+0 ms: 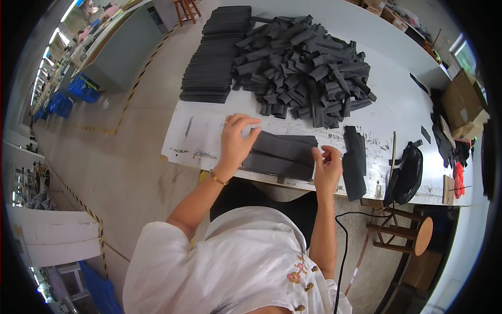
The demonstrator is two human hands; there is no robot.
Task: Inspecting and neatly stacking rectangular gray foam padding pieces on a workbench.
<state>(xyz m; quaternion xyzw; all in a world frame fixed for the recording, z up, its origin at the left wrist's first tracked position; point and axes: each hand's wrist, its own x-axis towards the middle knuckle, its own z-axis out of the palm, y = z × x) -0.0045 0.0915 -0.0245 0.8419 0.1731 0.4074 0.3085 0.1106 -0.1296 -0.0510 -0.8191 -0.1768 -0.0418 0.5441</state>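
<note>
Several flat black strips point(285, 152) of what looks like fabric lie stacked and slightly fanned at the table's near edge, in front of me. My left hand point(239, 140) is at their left end, with thumb and fingers curved apart and nothing visible between them. At the right end is my right hand point(328, 163), its thumb beside the strips' edge and its fingers bent but apart. I cannot tell whether the thumb touches the strips. More black strips point(354, 163) lie lengthwise just right of that hand.
Beyond my hands on the white table point(201, 123) are a neat stack of black pieces point(214, 57) and a loose heap of folded black strips point(308, 65). A black bag point(408, 172) sits at the right edge, above a wooden stool point(421, 235). A cardboard box point(464, 104) stands farther right.
</note>
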